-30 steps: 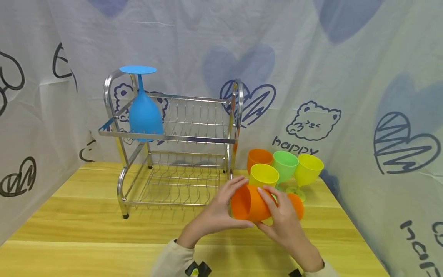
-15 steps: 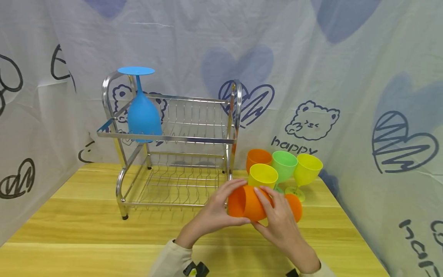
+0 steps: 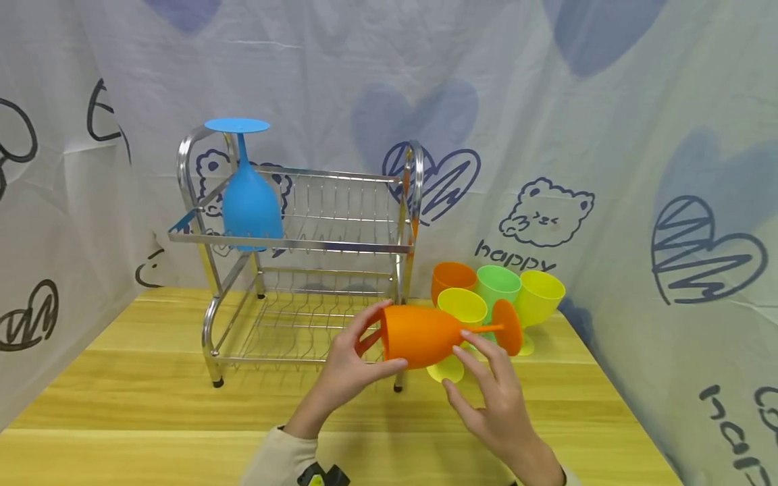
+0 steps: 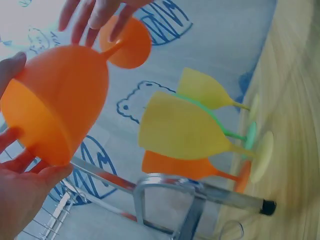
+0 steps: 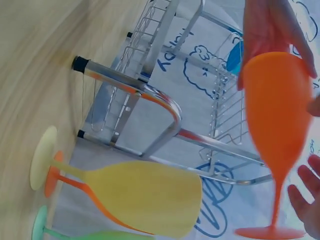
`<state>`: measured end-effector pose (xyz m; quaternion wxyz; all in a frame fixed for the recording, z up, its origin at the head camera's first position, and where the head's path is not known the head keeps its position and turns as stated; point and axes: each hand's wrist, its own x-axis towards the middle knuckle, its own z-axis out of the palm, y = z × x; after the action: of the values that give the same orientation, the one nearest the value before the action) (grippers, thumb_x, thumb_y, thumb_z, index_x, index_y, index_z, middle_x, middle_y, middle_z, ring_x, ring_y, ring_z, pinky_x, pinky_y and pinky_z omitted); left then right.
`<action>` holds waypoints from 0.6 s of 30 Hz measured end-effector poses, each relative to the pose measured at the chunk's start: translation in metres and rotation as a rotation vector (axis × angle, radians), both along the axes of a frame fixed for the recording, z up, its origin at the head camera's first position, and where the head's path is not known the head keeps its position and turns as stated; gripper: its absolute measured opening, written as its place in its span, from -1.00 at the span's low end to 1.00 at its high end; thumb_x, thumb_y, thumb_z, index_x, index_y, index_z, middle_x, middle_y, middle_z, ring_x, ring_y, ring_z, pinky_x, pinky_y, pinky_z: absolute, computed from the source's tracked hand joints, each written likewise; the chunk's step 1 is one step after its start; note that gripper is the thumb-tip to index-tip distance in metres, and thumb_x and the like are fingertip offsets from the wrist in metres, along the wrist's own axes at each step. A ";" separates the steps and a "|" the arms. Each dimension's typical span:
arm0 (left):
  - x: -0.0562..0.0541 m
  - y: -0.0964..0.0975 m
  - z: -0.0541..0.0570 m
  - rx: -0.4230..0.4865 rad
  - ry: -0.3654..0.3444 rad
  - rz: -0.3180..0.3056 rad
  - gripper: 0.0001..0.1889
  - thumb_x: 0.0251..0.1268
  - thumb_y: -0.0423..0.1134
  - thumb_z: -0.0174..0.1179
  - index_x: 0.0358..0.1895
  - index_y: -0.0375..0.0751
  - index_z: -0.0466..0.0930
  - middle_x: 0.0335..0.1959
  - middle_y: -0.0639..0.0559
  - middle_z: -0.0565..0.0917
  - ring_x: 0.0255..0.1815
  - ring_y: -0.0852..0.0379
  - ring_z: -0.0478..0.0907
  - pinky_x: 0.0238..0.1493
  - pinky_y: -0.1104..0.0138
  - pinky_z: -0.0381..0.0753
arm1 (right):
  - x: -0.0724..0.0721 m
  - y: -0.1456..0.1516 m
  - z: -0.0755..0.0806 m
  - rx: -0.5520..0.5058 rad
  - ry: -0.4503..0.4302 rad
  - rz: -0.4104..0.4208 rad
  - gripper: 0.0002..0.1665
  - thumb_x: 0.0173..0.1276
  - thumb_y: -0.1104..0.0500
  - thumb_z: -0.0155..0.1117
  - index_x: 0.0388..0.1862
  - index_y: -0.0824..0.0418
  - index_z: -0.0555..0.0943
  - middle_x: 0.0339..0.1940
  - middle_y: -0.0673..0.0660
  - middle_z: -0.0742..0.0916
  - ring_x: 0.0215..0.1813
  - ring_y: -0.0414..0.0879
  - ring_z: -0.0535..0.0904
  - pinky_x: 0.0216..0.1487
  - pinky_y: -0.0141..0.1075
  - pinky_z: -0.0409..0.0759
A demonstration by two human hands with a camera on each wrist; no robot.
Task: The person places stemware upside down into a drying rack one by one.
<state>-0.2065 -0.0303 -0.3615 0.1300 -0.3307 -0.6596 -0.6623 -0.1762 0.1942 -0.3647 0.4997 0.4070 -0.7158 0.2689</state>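
An orange plastic goblet [image 3: 422, 337] is held sideways in the air, its mouth to the left and its round foot to the right. My left hand [image 3: 346, 374] grips the bowl near the rim, thumb below and fingers above. Close to the lower bowl and stem, my right hand [image 3: 501, 398] has its fingers spread; whether a fingertip touches the goblet is hard to tell. In the left wrist view, the orange bowl [image 4: 65, 95] fills the left hand's grasp. A blue goblet [image 3: 250, 206] stands upside down on the upper tier of the metal rack [image 3: 316, 244], at its left end.
Right of the rack, several goblets stand upright in a cluster: a front yellow goblet [image 3: 462, 305], an orange goblet [image 3: 452, 278], a green goblet [image 3: 495, 287] and another yellow goblet [image 3: 539, 297]. The wooden table [image 3: 152, 412] meets a patterned curtain [image 3: 340, 81] behind.
The orange goblet has moved up and left with my left hand, and its stem and foot have come into view. My right hand's fingers have loosened and spread from the bowl.
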 end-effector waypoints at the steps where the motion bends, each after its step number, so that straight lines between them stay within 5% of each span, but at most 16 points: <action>1: 0.001 -0.001 0.001 0.031 -0.005 -0.011 -0.23 0.04 -0.45 0.43 0.36 -0.33 0.29 0.34 -0.18 0.34 0.33 -0.11 0.32 0.23 0.21 0.42 | 0.000 -0.002 0.002 -0.030 0.055 0.008 -0.57 0.44 0.06 0.17 -0.06 0.47 0.58 -0.01 0.44 0.59 0.00 0.22 0.51 0.26 -0.37 0.38; 5: 0.006 0.000 0.006 0.170 -0.051 -0.066 -0.22 0.10 -0.35 0.42 0.38 -0.39 0.21 0.38 -0.24 0.27 0.34 -0.08 0.30 0.25 0.20 0.40 | -0.003 -0.009 0.007 -0.171 0.222 -0.018 -0.67 0.41 0.18 0.19 -0.27 0.51 0.61 -0.22 0.42 0.65 -0.21 0.22 0.56 0.09 -0.38 0.52; 7: 0.007 0.001 0.008 0.248 -0.117 -0.099 -0.22 0.14 -0.33 0.38 0.40 -0.36 0.18 0.38 -0.24 0.26 0.31 -0.05 0.34 0.23 0.19 0.43 | -0.003 -0.012 0.009 -0.245 0.166 -0.032 -0.64 0.41 0.16 0.21 -0.24 0.53 0.61 -0.23 0.40 0.68 -0.21 0.18 0.59 0.05 -0.38 0.55; 11: 0.007 0.002 0.010 0.386 -0.271 -0.162 -0.23 0.19 -0.35 0.27 0.44 -0.32 0.11 0.32 -0.18 0.30 0.22 0.01 0.41 0.18 0.22 0.50 | 0.004 -0.015 0.014 -0.399 -0.345 0.099 -0.61 0.40 0.31 0.20 0.13 0.53 0.50 0.05 0.35 0.65 0.06 -0.03 0.59 0.12 -0.42 0.52; 14: 0.006 0.002 0.009 0.429 -0.318 -0.200 -0.23 0.19 -0.35 0.24 0.45 -0.35 0.08 0.29 -0.16 0.32 0.18 0.02 0.43 0.18 0.24 0.51 | 0.009 -0.019 0.023 -0.549 -0.731 0.246 -0.41 0.36 0.47 0.14 0.36 0.46 0.29 0.25 0.36 0.52 0.19 -0.14 0.53 0.16 -0.36 0.51; 18: 0.006 0.002 0.007 0.432 -0.324 -0.238 -0.22 0.20 -0.30 0.27 0.45 -0.36 0.08 0.27 -0.17 0.32 0.17 0.00 0.43 0.18 0.23 0.51 | 0.009 -0.026 0.032 -0.652 -0.964 0.392 -0.29 0.41 0.38 0.12 0.46 0.42 0.10 0.37 0.36 0.38 0.26 -0.14 0.46 0.23 -0.30 0.46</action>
<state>-0.2008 -0.0280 -0.3549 0.0118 -0.2602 -0.4722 -0.8421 -0.1676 0.1680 -0.3327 0.1596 0.1898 -0.6541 0.7147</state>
